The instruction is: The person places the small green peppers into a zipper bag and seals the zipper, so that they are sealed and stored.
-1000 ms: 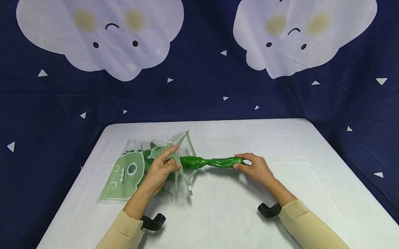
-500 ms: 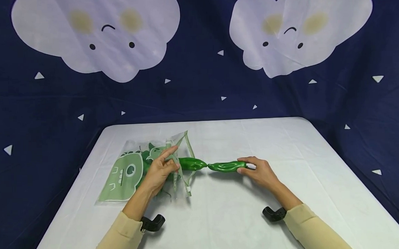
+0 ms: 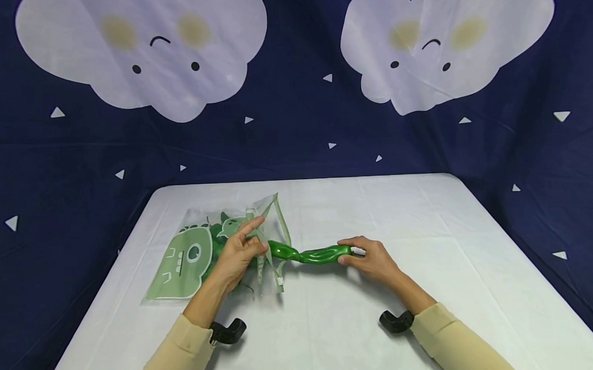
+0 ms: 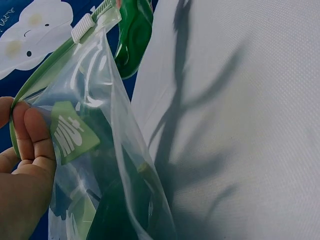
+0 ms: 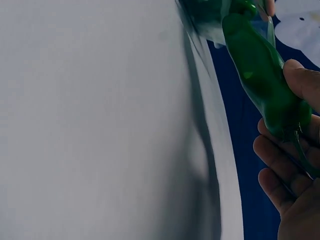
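Note:
My left hand (image 3: pixel 237 258) pinches the green-trimmed opening of a clear zip bag (image 3: pixel 170 284) printed with green dinosaurs. The white slider (image 4: pixel 82 28) shows on its zip in the left wrist view. Dark green contents lie inside, partly hidden by the print. One green pepper (image 3: pixel 283 251) sticks out of the mouth, its rear hidden by the bag and hand. With thumb and fingers, my right hand (image 3: pixel 375 261) holds another long green pepper (image 3: pixel 325 255) by its stem end, raised above the table. Its tip points left and meets or overlaps the first pepper.
A white-covered table (image 3: pixel 360 324) stretches under both hands, with a dark blue curtain (image 3: pixel 295 136) bearing clouds and triangles behind it. Black wrist cameras, the left one (image 3: pixel 228 331) and the right one (image 3: pixel 396 321), jut inward from the sleeves.
My right hand first moved slightly right with its pepper, opening a small gap, then came back left. The pepper at the bag mouth now sticks out less and tilts downward. My left hand stays put.

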The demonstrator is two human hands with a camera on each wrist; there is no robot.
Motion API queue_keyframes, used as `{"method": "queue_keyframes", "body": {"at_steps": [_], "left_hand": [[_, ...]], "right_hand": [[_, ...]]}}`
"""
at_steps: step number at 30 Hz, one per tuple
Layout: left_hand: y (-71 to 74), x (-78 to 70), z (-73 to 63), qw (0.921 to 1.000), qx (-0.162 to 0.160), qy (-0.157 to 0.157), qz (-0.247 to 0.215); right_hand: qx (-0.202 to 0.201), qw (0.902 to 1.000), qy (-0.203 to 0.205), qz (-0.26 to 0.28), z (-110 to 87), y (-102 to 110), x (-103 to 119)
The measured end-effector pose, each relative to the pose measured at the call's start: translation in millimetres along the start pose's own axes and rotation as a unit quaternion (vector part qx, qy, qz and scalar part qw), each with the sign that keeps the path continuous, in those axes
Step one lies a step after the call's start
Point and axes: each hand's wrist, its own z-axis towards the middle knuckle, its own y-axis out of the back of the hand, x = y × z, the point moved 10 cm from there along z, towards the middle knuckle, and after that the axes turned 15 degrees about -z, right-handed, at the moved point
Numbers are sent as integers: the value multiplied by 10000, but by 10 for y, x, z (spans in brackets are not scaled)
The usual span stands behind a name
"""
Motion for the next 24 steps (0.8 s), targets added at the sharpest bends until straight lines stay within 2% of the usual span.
{"method": "queue_keyframes", "body": {"at_steps": [6, 12, 24], "left_hand": [[-10, 16, -14, 9999, 101, 37, 81], [-1, 17, -21, 9999, 118, 22, 70], [16, 23, -7, 9999, 24, 53, 96]], "right_hand": [[-11, 9999, 149, -20, 58, -30, 139], [-197, 9992, 303, -179, 133, 77, 222], [-468, 9982, -113, -350, 219, 187, 74]]}}
